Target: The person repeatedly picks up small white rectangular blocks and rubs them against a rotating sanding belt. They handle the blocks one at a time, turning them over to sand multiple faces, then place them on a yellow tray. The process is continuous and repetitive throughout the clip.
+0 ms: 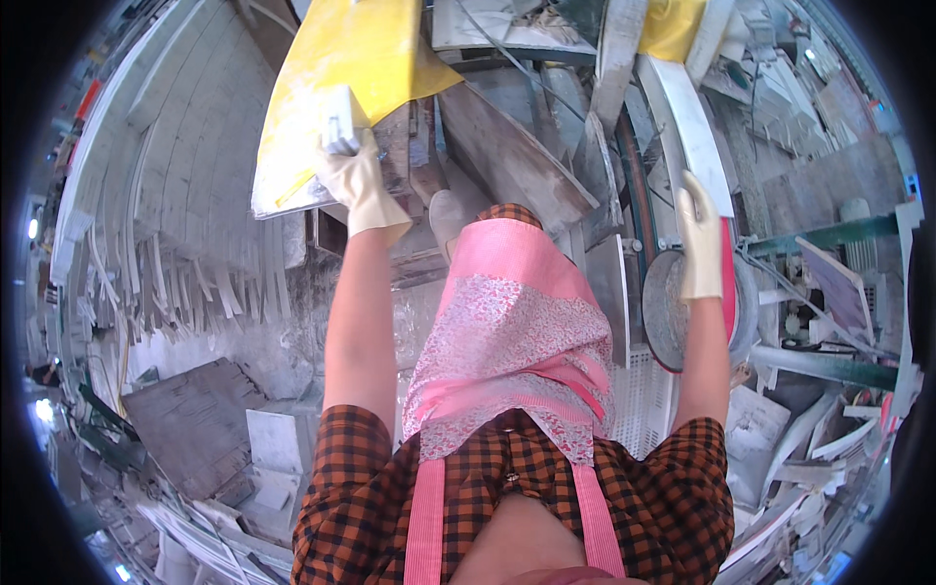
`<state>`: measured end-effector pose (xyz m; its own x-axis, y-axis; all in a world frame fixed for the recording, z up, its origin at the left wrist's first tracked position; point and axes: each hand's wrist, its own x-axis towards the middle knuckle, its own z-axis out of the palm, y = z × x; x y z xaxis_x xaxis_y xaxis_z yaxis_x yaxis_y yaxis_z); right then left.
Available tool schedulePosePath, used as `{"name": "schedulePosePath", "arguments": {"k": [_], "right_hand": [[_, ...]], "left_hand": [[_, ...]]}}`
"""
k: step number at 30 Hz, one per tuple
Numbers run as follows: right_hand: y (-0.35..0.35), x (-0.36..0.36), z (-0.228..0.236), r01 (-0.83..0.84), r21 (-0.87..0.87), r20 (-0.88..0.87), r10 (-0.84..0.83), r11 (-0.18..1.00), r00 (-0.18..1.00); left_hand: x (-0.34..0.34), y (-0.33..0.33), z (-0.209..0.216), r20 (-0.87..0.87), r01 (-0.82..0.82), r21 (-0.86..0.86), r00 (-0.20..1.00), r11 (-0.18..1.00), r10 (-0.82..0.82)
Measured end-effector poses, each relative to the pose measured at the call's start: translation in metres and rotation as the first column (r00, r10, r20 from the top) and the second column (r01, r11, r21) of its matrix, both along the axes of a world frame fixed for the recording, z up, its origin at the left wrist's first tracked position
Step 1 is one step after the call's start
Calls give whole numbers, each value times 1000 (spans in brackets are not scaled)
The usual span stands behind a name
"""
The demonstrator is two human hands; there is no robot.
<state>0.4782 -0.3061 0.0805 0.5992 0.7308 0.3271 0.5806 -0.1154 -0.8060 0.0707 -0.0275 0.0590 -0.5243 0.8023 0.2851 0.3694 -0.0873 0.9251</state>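
My left hand [356,185], in a cream rubber glove, grips a small stack of white strips [340,119] over a surface covered with a yellow sheet [341,58]. My right hand [701,239], gloved the same way, lies with its fingers extended against the near end of a long white rail [694,136] and holds nothing that I can see. Beneath the right wrist is a grey round disc [663,310], with a red strip [728,278] beside it.
Many long pale slabs [195,127] stand stacked at the left. A wide dusty board [517,151] leans beyond my knees. Offcuts lie around a dark panel [195,419] at lower left. Green metal bars [824,234] cross the right side, near a tilted panel [837,291].
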Motion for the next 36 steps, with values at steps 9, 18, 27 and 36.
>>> {"name": "schedulePosePath", "arguments": {"k": [9, 18, 27, 36], "right_hand": [[-94, 91, -63, 351, -166, 326, -284, 922, 901], [-81, 83, -71, 579, -398, 713, -158, 711, 684], [-25, 56, -63, 537, -199, 814, -167, 820, 557], [-21, 30, -34, 568, -355, 836, -19, 742, 548]], "left_hand": [[-56, 19, -20, 124, 265, -5, 957, 964, -262], [-35, 3, -10, 28, 165, 4, 986, 986, -165], [-44, 2, -5, -47, 261, 4, 964, 965, -261], [-47, 7, -16, -89, 228, -27, 969, 973, -229]]}}
